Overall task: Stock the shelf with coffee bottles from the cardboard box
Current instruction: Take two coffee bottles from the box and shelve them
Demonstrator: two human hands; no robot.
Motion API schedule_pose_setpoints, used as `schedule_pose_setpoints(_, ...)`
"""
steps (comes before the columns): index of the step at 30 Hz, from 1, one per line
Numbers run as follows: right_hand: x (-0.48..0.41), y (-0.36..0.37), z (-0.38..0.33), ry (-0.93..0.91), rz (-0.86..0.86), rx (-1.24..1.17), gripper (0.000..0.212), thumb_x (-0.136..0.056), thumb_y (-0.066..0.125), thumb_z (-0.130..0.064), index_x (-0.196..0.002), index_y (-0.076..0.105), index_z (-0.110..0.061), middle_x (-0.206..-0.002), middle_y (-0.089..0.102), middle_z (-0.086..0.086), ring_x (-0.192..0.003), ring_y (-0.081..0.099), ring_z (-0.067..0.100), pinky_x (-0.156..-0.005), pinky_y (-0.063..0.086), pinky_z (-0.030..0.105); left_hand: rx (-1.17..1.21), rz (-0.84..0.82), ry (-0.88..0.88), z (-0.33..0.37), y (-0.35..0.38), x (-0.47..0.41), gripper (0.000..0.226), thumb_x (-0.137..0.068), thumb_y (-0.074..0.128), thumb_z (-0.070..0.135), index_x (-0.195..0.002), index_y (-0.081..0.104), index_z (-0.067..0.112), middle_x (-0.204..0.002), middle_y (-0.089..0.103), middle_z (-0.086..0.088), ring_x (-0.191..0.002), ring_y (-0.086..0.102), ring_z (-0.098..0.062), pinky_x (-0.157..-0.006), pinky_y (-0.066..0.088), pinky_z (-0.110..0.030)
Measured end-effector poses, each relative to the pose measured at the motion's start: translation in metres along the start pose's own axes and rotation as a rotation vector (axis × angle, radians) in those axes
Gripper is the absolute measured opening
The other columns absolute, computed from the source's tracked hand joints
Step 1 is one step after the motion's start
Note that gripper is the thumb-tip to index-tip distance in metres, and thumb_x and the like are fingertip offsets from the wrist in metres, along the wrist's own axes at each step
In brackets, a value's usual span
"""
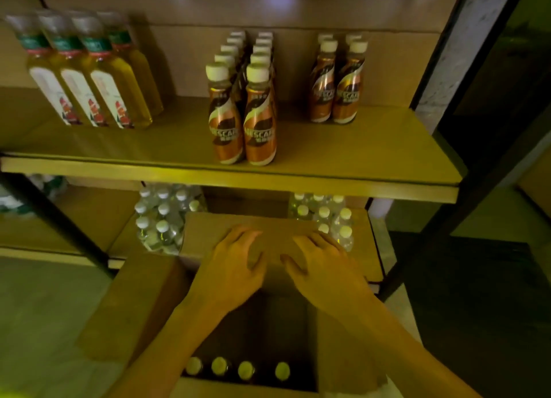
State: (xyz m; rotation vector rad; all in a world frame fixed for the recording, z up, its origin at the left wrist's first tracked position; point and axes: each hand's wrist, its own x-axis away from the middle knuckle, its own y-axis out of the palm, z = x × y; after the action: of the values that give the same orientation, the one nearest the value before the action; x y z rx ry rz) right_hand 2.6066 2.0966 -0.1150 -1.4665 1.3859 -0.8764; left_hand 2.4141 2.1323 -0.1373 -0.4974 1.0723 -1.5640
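Above your cardboard box, coffee bottles stand on the shelf; four more sit inside it, nearest you; water packs flank its far flap.

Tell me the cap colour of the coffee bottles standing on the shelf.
White caps on the coffee bottles, clearest in the head view.

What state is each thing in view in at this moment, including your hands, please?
cardboard box: open, flaps folded outward.
left hand: open, flat on the far flap.
right hand: open, flat on the same flap.
boxed coffee bottles: upright, capped, four caps showing.
shelved coffee bottles: upright, capped, in rows.
oil bottles: upright, capped.
water bottles: upright, capped.
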Motion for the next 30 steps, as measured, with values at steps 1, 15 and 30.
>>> schedule_pose_setpoints(1,0.003,0.013,0.001,-0.001,-0.048,0.002,0.047,-0.098,0.048,-0.05,-0.135,0.053,-0.022,-0.139,0.056,-0.001,-0.136,0.044,0.022,-0.108,0.039,0.038,-0.009,-0.061,-0.021,-0.013,0.008,0.007,0.047,-0.091,0.061,0.038,-0.134,0.057,0.019,-0.138,0.055,0.001,-0.127,0.052,-0.017,-0.099,0.052,-0.038)
schedule_pose_setpoints(15,0.037,0.169,0.045,-0.035,-0.835,0.16,0.053,-0.094,0.053,-0.01,-0.145,0.041,-0.016,-0.142,0.048,0.01,-0.132,0.044,0.032,-0.104,0.042,0.046,-0.254,-0.991,-0.194,-0.125,0.126,0.082,0.065,-0.096,0.055,0.017,-0.154,0.028,0.028,-0.161,0.028,-0.004,-0.146,0.032,-0.029,-0.115,0.035,-0.042)
schedule_pose_setpoints(30,0.033,0.251,0.05,0.208,-1.16,0.018,0.05,-0.108,0.028,-0.037,-0.155,0.029,-0.018,-0.157,0.035,0.013,-0.141,0.035,0.033,-0.116,0.026,0.044,-0.343,-1.301,0.12,-0.129,0.186,0.08,0.057,-0.096,0.053,0.007,-0.145,0.043,0.034,-0.146,0.048,-0.008,-0.132,0.047,-0.037,-0.099,0.047,-0.05)
